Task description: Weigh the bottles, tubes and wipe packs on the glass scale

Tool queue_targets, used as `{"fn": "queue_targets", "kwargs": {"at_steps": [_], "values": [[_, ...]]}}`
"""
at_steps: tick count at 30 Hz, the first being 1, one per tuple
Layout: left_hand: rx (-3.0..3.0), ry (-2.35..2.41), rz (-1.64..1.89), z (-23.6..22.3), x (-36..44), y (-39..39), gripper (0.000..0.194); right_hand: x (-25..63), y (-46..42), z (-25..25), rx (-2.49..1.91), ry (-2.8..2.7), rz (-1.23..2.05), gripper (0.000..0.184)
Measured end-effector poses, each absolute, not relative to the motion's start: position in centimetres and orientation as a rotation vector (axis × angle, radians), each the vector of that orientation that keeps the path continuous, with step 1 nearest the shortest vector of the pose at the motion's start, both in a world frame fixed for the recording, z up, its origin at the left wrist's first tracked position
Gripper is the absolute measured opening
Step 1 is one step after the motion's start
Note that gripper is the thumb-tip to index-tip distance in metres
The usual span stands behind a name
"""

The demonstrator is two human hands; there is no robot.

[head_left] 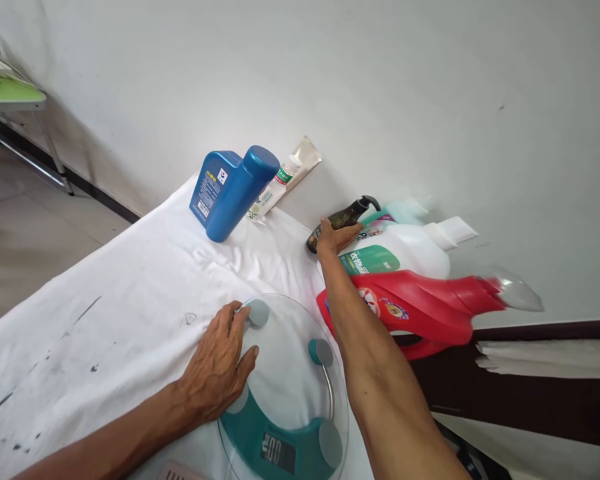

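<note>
My left hand (219,363) rests flat on the left rim of a round glass scale (290,393) with a teal display at the near edge of the white cloth. My right hand (334,237) reaches across to the far side and grips a dark pump bottle (341,219) near the wall. Beside that bottle stand a white detergent bottle (405,250) with a green label and a red detergent bottle (430,308) with a clear cap. My right forearm crosses in front of the red bottle.
A blue bottle (227,190) and a toothpaste tube (280,183) lean against the white wall at the back. The white cloth (105,320) covers the table and bears dark smudges at left. A green-topped stand (10,97) is far left.
</note>
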State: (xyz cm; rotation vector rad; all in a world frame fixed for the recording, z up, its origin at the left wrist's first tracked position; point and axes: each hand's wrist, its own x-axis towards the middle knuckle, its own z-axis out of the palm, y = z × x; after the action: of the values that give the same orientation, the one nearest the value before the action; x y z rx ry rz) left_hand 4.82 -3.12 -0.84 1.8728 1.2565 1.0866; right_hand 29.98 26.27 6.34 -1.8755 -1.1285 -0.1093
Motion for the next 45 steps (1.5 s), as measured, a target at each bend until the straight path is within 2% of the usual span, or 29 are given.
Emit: {"fn": "queue_targets", "kwargs": {"at_steps": [9, 15, 19, 21, 26, 30, 32, 39, 45], "values": [[1.882, 1.273, 1.098, -1.2, 5.0, -3.3, 0.055, 30.5, 27.6, 6.2, -1.947, -0.941, -0.061, 0.068], [1.879, 1.265, 1.112, -1.6, 5.0, -3.4, 0.055, 29.0, 25.7, 9.0, -1.866, -1.036, -0.176, 0.089], [1.857, 1.286, 1.13, -1.7, 5.1, -3.5, 0.055, 26.4, 23.5, 9.1, -1.742, -1.183, -0.323, 0.102], [1.858, 1.273, 1.113, -1.6, 5.1, -3.3, 0.054, 24.1, 23.1, 8.6, -1.667, -1.237, -0.299, 0.097], [1.871, 1.259, 1.068, -1.2, 4.8, -3.1, 0.054, 17.7, 26.2, 7.3, -1.58, -1.363, 0.074, 0.075], [1.902, 1.249, 1.059, -1.5, 4.8, -3.2, 0.056, 14.9, 29.5, 7.1, -1.653, -1.329, 0.165, 0.051], [1.905, 1.26, 1.063, -1.7, 5.0, -3.3, 0.058, 14.5, 30.3, 7.2, -1.685, -1.307, 0.179, 0.045], [1.886, 1.26, 1.04, -0.9, 4.8, -3.0, 0.056, 16.1, 28.1, 8.6, -1.708, -1.293, 0.16, 0.038], [1.927, 1.212, 0.991, 0.1, 3.9, -2.6, 0.046, 21.6, 19.3, 12.5, -1.6, -1.408, 0.026, 0.044]]}}
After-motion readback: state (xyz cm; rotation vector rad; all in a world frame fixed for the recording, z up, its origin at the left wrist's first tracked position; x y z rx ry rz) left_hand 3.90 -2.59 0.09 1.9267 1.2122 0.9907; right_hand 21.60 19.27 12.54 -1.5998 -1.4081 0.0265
